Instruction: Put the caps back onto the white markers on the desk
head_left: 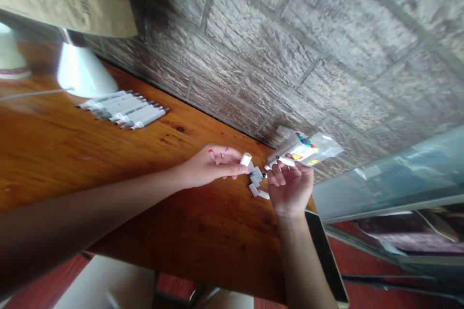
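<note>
My left hand (221, 166) is closed, pinching a white marker cap (246, 159) between thumb and fingers. In my right hand (288, 186) a white marker (286, 160) with a dark tip lies gripped, its tip pointing left toward the cap. Cap and marker are apart. Several loose white caps (254, 189) lie on the wooden table (203, 212) between the two hands. Just behind my right hand stands a clear-and-white marker case (290, 147) with colourful marker ends showing. Red marks show on my left hand.
A row of several white markers (123, 108) lies at the left, beside a lamp (81, 70) with a white base. A brick-patterned wall (232, 53) runs along the table's back. At the right edge lies a dark flat object (322, 251), near a glass pane (391, 174).
</note>
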Demonstrator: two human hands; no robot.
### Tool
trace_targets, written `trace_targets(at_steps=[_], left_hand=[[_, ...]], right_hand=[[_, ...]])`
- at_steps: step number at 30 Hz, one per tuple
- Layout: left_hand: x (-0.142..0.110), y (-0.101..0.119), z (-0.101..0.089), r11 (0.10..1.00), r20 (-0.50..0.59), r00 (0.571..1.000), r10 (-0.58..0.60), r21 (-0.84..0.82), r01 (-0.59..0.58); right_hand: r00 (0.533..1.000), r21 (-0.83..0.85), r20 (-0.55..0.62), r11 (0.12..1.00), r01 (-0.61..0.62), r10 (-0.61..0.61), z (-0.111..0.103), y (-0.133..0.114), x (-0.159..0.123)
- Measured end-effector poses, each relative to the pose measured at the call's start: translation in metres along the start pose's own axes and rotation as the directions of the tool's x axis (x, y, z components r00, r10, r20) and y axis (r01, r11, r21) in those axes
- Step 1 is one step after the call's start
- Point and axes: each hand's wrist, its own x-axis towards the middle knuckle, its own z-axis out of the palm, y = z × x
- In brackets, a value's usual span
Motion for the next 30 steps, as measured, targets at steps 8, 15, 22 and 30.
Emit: trace_targets(at_steps=[8, 15, 22, 30], left_hand=[[0.003, -0.02, 0.001, 0.993, 0.021, 0.996, 0.088, 0.071, -0.09], [0.003, -0.02, -0.001, 0.993, 0.002, 0.996, 0.092, 0.07, -0.092], [0.004, -0.015, -0.002, 0.998, 0.004, 0.999, 0.046, 0.034, -0.046], [0.006, -0.016, -0.006, 0.991, -0.002, 0.991, 0.133, 0.017, -0.133]], right_hand=[[0.974, 0.039, 0.221, 0.999, 0.037, -0.044, 0.008, -0.003, -0.013], [0.974, -0.039, 0.225, 0.998, 0.04, -0.03, 0.011, -0.003, -0.013], [0.963, -0.248, 0.267, 0.964, 0.101, -0.032, -0.003, 0.011, -0.012], [0.817, -0.647, 0.569, 0.56, 0.517, -0.098, -0.003, 0.014, -0.023]])
